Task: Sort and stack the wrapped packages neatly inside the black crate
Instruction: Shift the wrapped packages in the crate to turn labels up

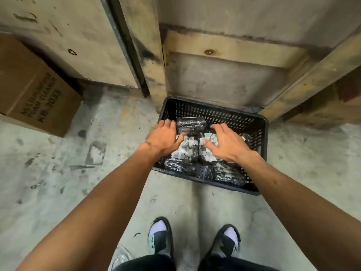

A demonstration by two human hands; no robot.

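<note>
A black perforated crate [214, 111] sits on the concrete floor against a wooden pallet. Inside lie several dark packages wrapped in clear film, some with white labels. One dark package [190, 122] lies at the back, two labelled ones [186, 148] in the middle, more dark ones [176, 166] along the front wall. My left hand [163, 137] hovers over the crate's left side, fingers spread, thumb touching a labelled package. My right hand [224, 143] rests with spread fingers on the right labelled package [208, 151]. Neither hand visibly grips anything.
A brown cardboard box [33, 90] stands at the far left. Wooden crates and a pallet [224, 75] rise right behind the black crate. My two feet in dark slides [162, 237] stand on stained concrete in front. A scrap of clear plastic [121, 257] lies near my left foot.
</note>
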